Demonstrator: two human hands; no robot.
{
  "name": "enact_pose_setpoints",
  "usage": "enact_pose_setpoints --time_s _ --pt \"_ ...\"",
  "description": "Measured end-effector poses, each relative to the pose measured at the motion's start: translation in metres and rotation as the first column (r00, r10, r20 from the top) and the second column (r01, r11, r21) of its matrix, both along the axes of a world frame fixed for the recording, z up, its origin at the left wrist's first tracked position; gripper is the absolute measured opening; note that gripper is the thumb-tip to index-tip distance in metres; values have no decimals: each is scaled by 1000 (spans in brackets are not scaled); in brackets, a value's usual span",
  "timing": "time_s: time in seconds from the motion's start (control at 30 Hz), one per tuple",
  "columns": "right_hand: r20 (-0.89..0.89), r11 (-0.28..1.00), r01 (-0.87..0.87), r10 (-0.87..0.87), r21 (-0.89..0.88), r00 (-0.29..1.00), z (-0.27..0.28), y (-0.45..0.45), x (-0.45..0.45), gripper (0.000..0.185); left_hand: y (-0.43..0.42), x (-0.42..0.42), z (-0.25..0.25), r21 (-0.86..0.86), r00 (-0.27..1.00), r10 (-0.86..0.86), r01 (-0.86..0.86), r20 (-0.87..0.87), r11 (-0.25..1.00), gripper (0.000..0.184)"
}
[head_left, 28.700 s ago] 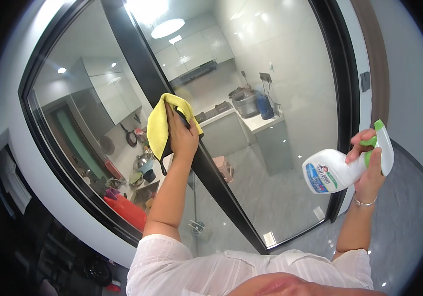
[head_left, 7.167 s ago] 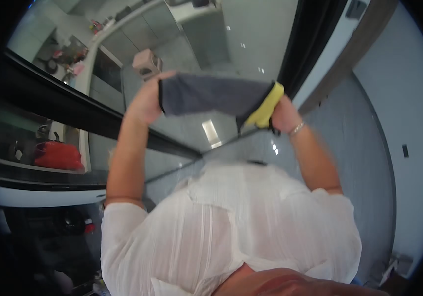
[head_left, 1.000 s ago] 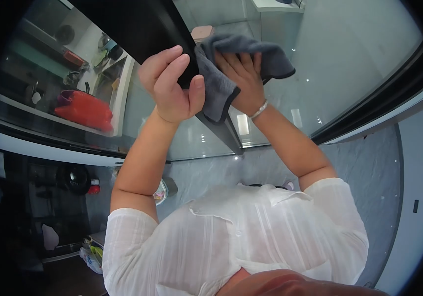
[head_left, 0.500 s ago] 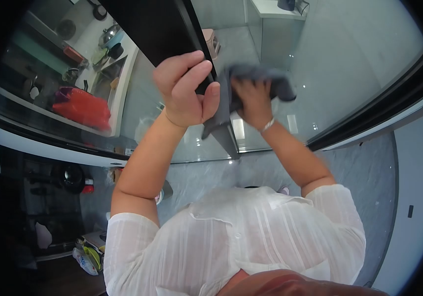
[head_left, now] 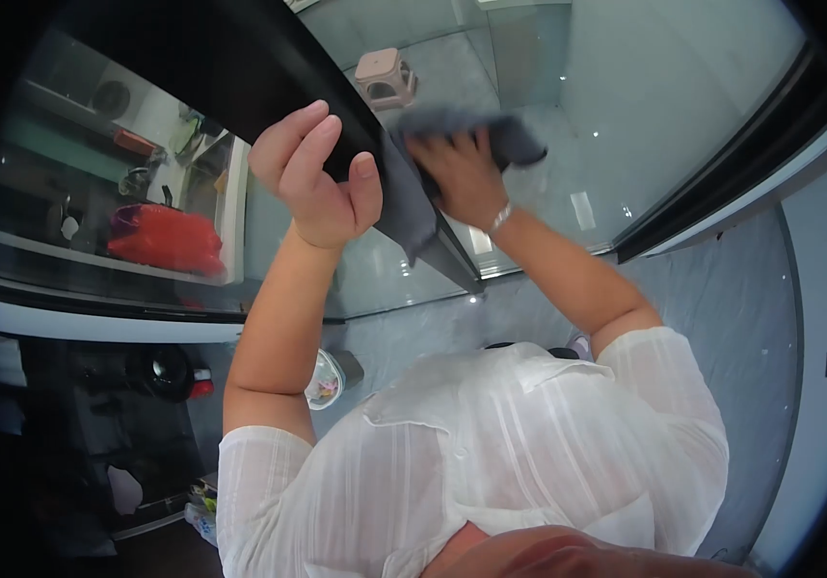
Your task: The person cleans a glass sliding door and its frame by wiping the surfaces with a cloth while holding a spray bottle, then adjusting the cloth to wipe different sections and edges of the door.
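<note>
My right hand (head_left: 462,178), with a bracelet at its wrist, presses a grey cloth (head_left: 409,197) against the glass door (head_left: 616,106), right beside the black door frame (head_left: 240,72). Motion blurs the cloth and the fingers a little; one corner of the cloth hangs down over the frame. To the left, my left hand (head_left: 312,183) is raised in front of the same frame, its fingers curled and apart with nothing between them. Whether it touches the frame cannot be made out.
Behind the glass, a pink stool (head_left: 385,77) stands on the floor, and a red bag (head_left: 168,239) lies by the counter at the left. A bin (head_left: 325,380) is below my left forearm. A black pan-like object (head_left: 163,371) sits at the lower left.
Over the last second the cloth and my right hand have shifted slightly along the frame. Earlier, my right hand held a spray bottle and my left the cloth's yellow side; the bottle is now out of sight.
</note>
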State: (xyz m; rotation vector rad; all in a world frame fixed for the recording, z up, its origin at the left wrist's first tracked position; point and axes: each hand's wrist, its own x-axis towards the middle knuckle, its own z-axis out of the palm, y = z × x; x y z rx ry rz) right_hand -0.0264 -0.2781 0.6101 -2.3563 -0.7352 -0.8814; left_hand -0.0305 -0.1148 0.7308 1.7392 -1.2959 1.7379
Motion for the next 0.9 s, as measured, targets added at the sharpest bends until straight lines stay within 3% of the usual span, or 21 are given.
enact_pose_setpoints --time_s 0.1,0.2,0.27,0.33,0.43,0.5,0.57,0.6,0.7,0.77,0.8,0.83,0.9 --pt "-378 979 -120 50 -163 924 -130 -16 -18 64 -1 -2 -1 13 1000 28 -28 1 1000 37" --pt "-158 996 -51 39 -68 987 -88 1 -15 62 -2 1 -2 4 999 41 -41 -5 999 39" --pt "14 991 -103 102 84 995 6 4 -6 63 0 1 -3 -5 999 51 -51 -17 999 40" --pt "281 978 -88 33 187 959 53 9 5 67 1 -2 -4 6 998 58 -57 -39 998 40" --pt "192 987 -71 43 143 980 32 5 4 70 3 -1 -3 22 998 61 -60 -30 998 40" --pt "-126 995 -98 95 -19 987 -41 -5 -3 67 5 -3 -1 41 996 93 -92 -16 995 40" --pt "-462 963 -200 95 -182 882 -116 -14 -13 63 1 -5 -1 51 992 127 -127 -3 991 38" --pt "-339 974 -220 188 -57 922 -148 -23 -23 58 0 -6 -2 42 993 121 -120 -4 992 38" --pt "-191 953 -297 304 66 933 -129 -14 -9 59 -1 -6 -6 40 993 116 -115 -17 993 39" --pt "-14 941 -311 316 131 949 -45 -12 4 73 -1 -8 -6 46 989 144 -143 -21 989 40" --pt "77 945 -282 272 164 959 -2 -14 6 82 1 -7 -7 68 992 126 -124 -26 990 40" --pt "279 927 -266 191 265 941 24 -15 16 89 1 -10 -7 72 990 129 -125 -56 990 39" --pt "377 950 -174 67 259 924 71 -49 33 92 -4 -9 -8 85 989 137 -133 -47 988 38"
